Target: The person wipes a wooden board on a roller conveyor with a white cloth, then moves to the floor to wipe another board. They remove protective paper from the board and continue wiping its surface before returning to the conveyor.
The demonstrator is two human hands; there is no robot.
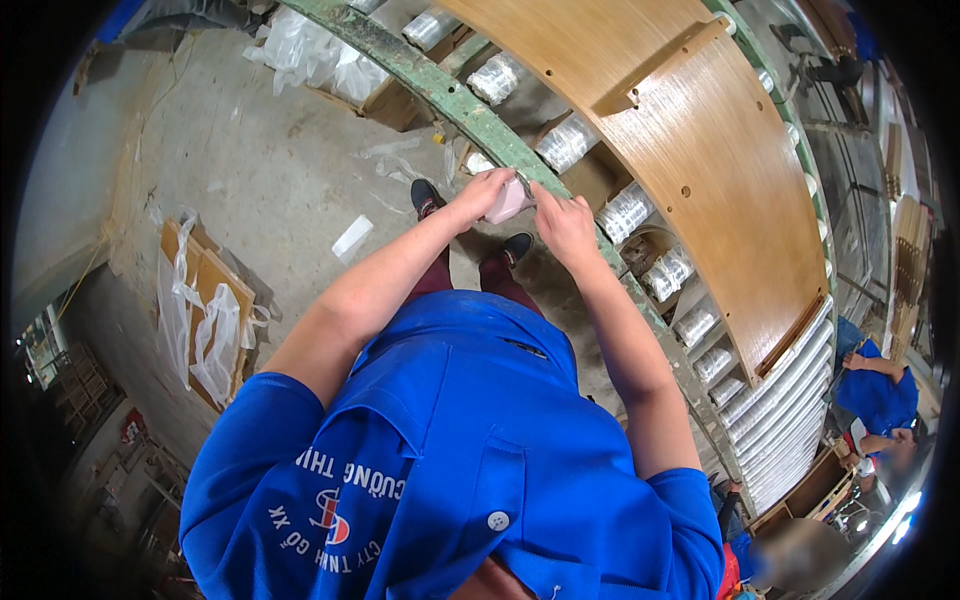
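Both my hands meet in front of my waist, beside the green edge of a roller conveyor. My left hand (484, 192) is closed on a small pale pink, flat-looking piece (511, 203), perhaps folded sheet or a pad; its kind is not plain. Against the piece's right edge, my right hand (566, 226) is closed too, thumb and fingers pinching at its dark rim. A large brown wooden panel (690, 130) with drilled holes and a raised strip lies on the rollers to the right, apart from both hands.
The conveyor's green frame (425, 85) curves past me, with plastic-wrapped rollers (568, 143). Clear plastic sheeting (320, 55) lies at the upper left. Boards with torn plastic (218, 310) stand on the floor at left. A person in blue (875, 390) is at far right.
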